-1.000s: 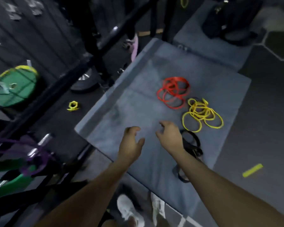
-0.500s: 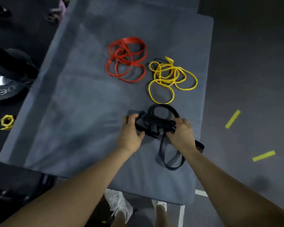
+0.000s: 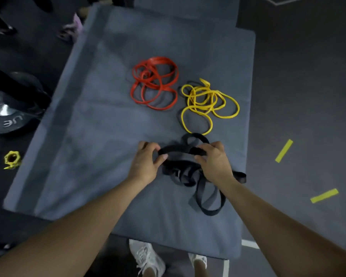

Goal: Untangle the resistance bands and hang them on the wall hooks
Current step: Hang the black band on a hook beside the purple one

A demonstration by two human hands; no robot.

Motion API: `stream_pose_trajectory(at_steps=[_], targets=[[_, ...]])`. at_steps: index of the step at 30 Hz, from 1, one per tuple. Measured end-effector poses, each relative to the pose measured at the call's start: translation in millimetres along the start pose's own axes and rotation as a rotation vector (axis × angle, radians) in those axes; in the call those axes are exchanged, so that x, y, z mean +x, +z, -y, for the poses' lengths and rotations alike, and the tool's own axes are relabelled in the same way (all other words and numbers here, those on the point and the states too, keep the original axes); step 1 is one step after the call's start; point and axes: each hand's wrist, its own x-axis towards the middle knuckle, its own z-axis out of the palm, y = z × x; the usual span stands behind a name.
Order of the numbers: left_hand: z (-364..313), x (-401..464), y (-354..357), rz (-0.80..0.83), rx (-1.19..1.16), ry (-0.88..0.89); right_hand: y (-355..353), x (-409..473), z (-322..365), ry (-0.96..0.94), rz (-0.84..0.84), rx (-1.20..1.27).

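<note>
Black resistance band [image 3: 186,172] lies knotted near the front edge of a grey gym mat [image 3: 92,120], one strand pulled taut between the left hand [image 3: 146,161] and right hand [image 3: 215,160], each pinching it with curled fingers. Beyond it lie a red band tangle [image 3: 154,82] and a yellow band tangle [image 3: 206,104], just beside each other.

Before us, a grey mat [image 3: 100,120] on the dark gym floor [image 3: 300,96] carries three tangles of resistance bands: red bands [image 3: 154,82] beside yellow bands [image 3: 206,102], with black bands [image 3: 186,172] nearest our feet.
</note>
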Motion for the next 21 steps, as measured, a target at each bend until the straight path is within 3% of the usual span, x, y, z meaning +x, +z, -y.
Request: stream_pose_trajectory(at_steps=[10,21], targets=[[-61.0,-42.5,-171.4,-0.245,-0.173,-0.067,-76.8,-16.2,172.8,-0.402,0.046,-0.105],[-100.4,-174.4,-372.1,-0.847,-0.302,-0.174,-125.0,-135.9,393.2,-0.906,0.174,-0.092]])
